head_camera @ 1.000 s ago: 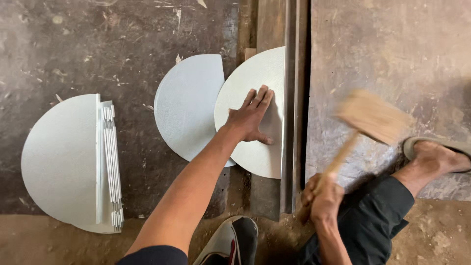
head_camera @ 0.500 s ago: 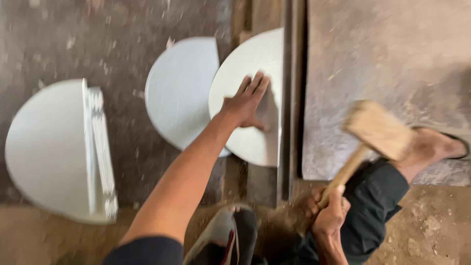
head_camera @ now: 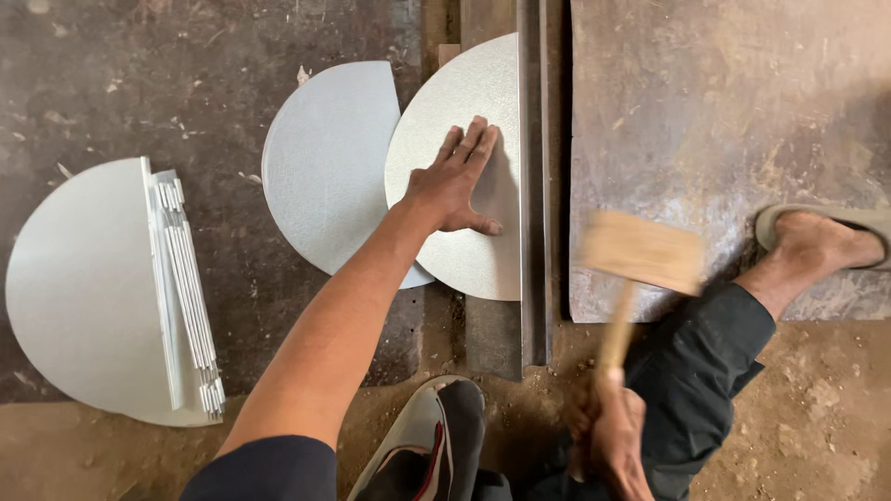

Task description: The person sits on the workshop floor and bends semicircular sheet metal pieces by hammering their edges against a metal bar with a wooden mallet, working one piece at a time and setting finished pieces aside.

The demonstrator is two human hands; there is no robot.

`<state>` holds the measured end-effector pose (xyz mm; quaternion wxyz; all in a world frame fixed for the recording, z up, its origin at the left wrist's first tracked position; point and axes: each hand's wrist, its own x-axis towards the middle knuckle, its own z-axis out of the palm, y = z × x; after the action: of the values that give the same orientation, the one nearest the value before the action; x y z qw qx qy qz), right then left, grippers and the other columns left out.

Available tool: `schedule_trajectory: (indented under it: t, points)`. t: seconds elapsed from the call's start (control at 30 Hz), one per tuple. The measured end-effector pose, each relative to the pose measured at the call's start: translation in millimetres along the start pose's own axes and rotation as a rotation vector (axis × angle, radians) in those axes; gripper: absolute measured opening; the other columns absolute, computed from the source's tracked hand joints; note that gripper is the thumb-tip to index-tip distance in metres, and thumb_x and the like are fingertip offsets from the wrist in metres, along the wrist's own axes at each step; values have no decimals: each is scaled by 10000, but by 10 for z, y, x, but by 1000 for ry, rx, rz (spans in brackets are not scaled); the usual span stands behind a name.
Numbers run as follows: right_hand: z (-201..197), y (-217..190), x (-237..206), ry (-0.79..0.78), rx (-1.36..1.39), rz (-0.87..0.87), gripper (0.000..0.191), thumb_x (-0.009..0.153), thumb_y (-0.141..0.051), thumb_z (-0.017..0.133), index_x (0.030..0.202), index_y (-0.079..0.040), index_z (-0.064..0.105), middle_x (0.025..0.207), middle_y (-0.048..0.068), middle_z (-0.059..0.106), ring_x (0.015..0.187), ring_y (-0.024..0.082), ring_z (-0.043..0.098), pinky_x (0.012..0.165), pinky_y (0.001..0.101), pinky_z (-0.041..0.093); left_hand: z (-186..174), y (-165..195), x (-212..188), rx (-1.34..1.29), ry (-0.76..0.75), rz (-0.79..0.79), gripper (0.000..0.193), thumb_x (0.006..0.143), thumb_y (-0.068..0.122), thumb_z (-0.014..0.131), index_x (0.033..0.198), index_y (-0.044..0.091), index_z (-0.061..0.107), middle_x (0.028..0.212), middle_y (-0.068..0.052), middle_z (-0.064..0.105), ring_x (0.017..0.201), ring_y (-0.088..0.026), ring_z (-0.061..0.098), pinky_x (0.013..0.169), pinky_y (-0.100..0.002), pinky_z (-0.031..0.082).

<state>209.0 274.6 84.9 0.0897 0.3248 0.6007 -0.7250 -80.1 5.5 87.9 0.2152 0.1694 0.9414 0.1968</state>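
Since the earlier frame our blurred wooden mallet (head_camera: 642, 252) has swung leftward toward the upright steel rail (head_camera: 532, 186), right hand (head_camera: 614, 436) clenched on its handle. We work on a stained, gritty workshop floor (head_camera: 139, 83). Our left hand (head_camera: 455, 181) presses flat, fingers spread, on the pale grey half-round metal sheet (head_camera: 464, 250) lying against that rail.

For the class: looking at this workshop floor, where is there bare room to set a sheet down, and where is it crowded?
Bare floor lies left of the middle half-disc, above the stacked half-discs. The rusty plate is bare above the mallet and sandalled foot. It is crowded by the steel bar, where the left hand presses a half-disc.
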Motion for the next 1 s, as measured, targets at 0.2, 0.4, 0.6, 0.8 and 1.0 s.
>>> schedule_trajectory:
  t: [0.2,0.4,0.6,0.8,1.0]
  points:
    - [-14,-190,-149,-14,-200,173,532,1065,-449,419,727,-45,487,538,31,416,416,147,390,378,312,341,-93,58,-59,2,62,22,1438,547,654,945,1603,406,1,1707,18,-56,1574,-314,71,1089,-560,496]
    - [-63,-13,-134,-36,-325,351,544,1043,-458,421,681,-55,465,508,31,390,394,154,359,366,325,296,-238,194,-43,161,-85,111,1213,582,354,974,1533,556,248,1676,-131,-159,1554,-431,7,1009,-483,574]
    - [83,235,-148,-50,-284,320,597,1041,-506,391,658,-53,451,499,28,390,388,141,372,364,313,317,-328,323,86,109,-108,138,984,614,102,940,1428,438,502,1659,-237,-190,1523,-472,67,920,-387,629]
    - [175,73,-221,-8,-397,304,607,1044,-503,394,680,-29,499,501,34,408,396,150,400,369,319,341,-368,404,114,142,-97,121,1051,578,20,944,1441,392,474,1639,-251,-156,1516,-508,19,886,-370,639]
    - [216,-154,-504,121,-795,-207,392,996,-338,516,756,-41,602,517,0,520,447,91,465,391,290,358,-311,359,149,133,-34,142,1136,529,-3,954,1465,412,462,1650,-241,-128,1516,-489,48,887,-366,637]
